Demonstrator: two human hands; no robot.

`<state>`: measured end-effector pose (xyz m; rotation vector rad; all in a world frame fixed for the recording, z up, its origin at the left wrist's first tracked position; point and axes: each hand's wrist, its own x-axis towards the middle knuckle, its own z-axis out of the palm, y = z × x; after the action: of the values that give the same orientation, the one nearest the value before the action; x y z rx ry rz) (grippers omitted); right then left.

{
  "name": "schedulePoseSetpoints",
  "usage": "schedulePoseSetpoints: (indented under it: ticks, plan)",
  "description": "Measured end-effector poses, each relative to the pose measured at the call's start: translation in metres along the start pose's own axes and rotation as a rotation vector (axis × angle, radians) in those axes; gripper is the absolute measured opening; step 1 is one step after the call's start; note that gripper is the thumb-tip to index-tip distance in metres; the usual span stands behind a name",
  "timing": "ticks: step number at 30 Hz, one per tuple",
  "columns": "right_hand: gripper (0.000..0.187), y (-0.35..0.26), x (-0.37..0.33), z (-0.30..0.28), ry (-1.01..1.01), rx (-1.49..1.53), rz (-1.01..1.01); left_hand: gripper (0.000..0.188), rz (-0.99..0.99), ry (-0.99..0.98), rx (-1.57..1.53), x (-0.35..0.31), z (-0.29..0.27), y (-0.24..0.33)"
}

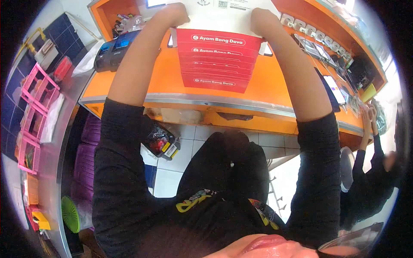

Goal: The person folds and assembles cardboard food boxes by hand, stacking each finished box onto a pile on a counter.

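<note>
A stack of red-and-white cardboard food boxes point(213, 71) stands on the orange counter point(163, 77), with the red printed fronts facing me. Both arms reach forward to the topmost box point(219, 19), whose upper face is white with small dark print. My left hand point(175, 15) is closed at its left side, and my right hand point(262, 22) is closed at its right side. The fingertips of both hands are mostly hidden at the box's edges. Whether the top box is lifted off the stack or rests on it, I cannot tell.
Left of the stack sits a black device with a blue screen point(118, 47). White rolls point(309, 31) line the right shelf, with phones point(333, 88) below. Pink baskets point(34, 112) stand far left. At the right edge, another person point(370, 172) holds their hands together.
</note>
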<state>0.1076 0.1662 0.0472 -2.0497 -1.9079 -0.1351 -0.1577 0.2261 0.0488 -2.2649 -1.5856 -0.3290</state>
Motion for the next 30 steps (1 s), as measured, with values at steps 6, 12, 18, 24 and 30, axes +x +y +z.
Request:
schedulePoseSetpoints:
  ticks: [6,12,18,24,30]
  plan:
    - [0.028,-0.016,-0.025,0.000,0.099,-0.371,-0.185,0.033,-0.086,0.015,-0.023,-0.007,0.003,0.015]
    - [0.025,-0.019,-0.035,0.000,0.183,-0.482,-0.191,0.034,-0.031,-0.010,-0.039,-0.018,0.004,0.012]
    - [0.024,-0.020,-0.042,0.011,0.222,-0.469,-0.173,0.028,-0.123,0.062,-0.050,-0.029,0.007,0.027]
    - [0.024,-0.016,-0.041,0.013,0.198,-0.414,-0.138,0.025,-0.190,0.072,-0.074,-0.033,-0.001,0.037]
    - [0.020,-0.022,-0.053,0.007,0.318,-0.182,-0.035,0.035,-0.298,0.154,-0.239,-0.045,-0.004,0.031]
